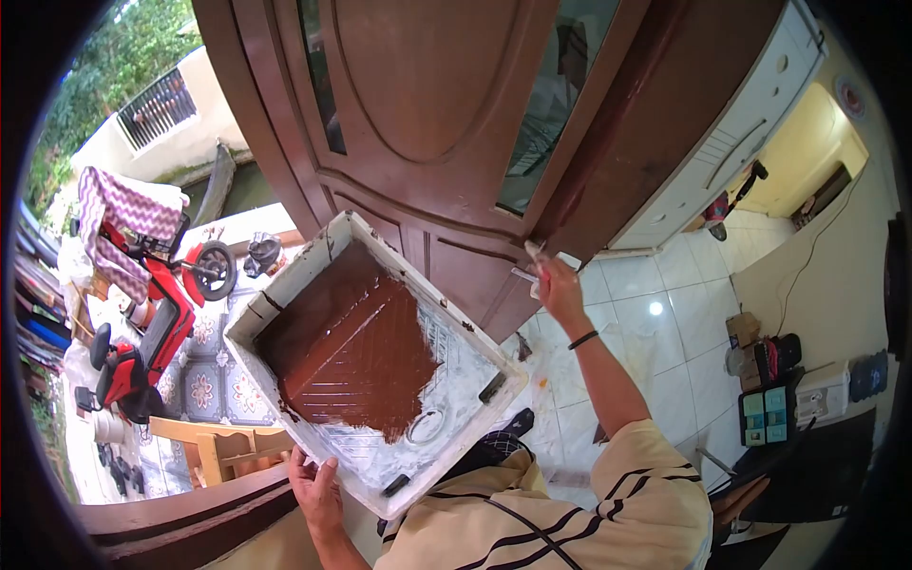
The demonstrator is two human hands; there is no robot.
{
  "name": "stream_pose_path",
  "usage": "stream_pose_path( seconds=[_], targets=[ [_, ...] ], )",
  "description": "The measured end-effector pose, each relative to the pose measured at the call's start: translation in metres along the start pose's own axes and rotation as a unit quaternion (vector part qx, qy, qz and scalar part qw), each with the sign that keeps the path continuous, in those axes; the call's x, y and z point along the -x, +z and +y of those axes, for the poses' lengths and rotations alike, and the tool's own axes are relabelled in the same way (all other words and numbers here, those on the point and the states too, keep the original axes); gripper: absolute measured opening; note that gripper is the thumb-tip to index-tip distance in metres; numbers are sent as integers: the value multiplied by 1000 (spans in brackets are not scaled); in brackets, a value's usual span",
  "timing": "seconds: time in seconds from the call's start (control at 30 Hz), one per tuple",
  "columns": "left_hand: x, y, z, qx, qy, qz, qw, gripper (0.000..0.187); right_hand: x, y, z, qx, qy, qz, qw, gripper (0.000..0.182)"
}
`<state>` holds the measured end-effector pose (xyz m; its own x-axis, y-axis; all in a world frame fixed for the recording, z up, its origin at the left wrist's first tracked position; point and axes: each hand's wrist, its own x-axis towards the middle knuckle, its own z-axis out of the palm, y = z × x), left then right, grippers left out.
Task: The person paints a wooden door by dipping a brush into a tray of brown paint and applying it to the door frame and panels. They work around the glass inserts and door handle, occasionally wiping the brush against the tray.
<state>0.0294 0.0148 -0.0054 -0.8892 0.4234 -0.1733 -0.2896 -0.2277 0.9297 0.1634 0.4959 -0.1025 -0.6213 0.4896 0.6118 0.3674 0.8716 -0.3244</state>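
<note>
The head camera looks down at a white paint tray (446, 418) with dark brown paint (351, 347) in it. The left hand (318, 489) grips the near edge of the tray and holds it up. The right hand (556, 285) is past the far right side of the tray, closed around a small brush (532, 261) that touches the brown wooden door (427, 104). A red scooter (152, 313) stands well to the left of the tray.
</note>
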Motion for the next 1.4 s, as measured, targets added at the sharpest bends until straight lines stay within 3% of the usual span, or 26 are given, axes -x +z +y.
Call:
stream_pose_path(
  seconds=[0.03, 0.23, 0.43, 0.53, 0.63, 0.73, 0.8, 0.83, 0.87, 0.97, 1.1, 1.2, 1.3, 1.4],
  targets=[
    [0, -2, -1, 6, 0, -5, 1000, 48, -11, -11, -3, 4, 12, 1, 1000, 26],
    [-2, -3, -2, 27, -10, -16, 999, 48, -52, -63, -32, 94, -142, 157, 973, 34],
    [-2, -5, 2, 17, -27, -18, 999, 48, -7, -16, -25, 154, -111, 72, 979, 35],
    [-8, -7, 0, 3, -23, -21, 1000, 48, 21, 20, -12, 81, -53, -16, 995, 32],
    [-11, -9, -5, -14, -35, -14, 999, 48, 32, 26, -10, 34, -24, -43, 998, 29],
    [-11, -9, -3, -65, -76, 17, 995, 46, 22, 4, -17, 10, -7, 31, 999, 20],
    [-19, -13, -17, -86, -61, 18, 994, 43, -1, -23, -50, -82, -9, 110, 990, 17],
    [-23, -14, -21, -99, -53, 7, 994, 41, -13, -44, -77, -145, 18, 124, 981, 15],
    [-26, -17, -25, -92, -67, 2, 993, 40, -19, -54, -98, -264, 113, 122, 950, 9],
    [-33, -14, -29, -85, -74, -11, 994, 31, -51, -94, -165, -275, -24, 60, 959, 6],
    [-39, -11, -28, -105, -61, -30, 992, 23, -78, -82, -208, -270, -54, -137, 952, 10],
    [-41, -11, -21, -112, -55, -47, 991, 22, -86, -31, -212, -189, -159, -130, 960, 11],
    [-39, -10, -20, -107, -49, -48, 992, 21, -83, 4, -209, -117, -195, -120, 966, 14],
    [-38, -12, -24, -100, -37, -54, 993, 20, -72, 13, -214, -123, -183, -171, 960, 15]
  ],
)
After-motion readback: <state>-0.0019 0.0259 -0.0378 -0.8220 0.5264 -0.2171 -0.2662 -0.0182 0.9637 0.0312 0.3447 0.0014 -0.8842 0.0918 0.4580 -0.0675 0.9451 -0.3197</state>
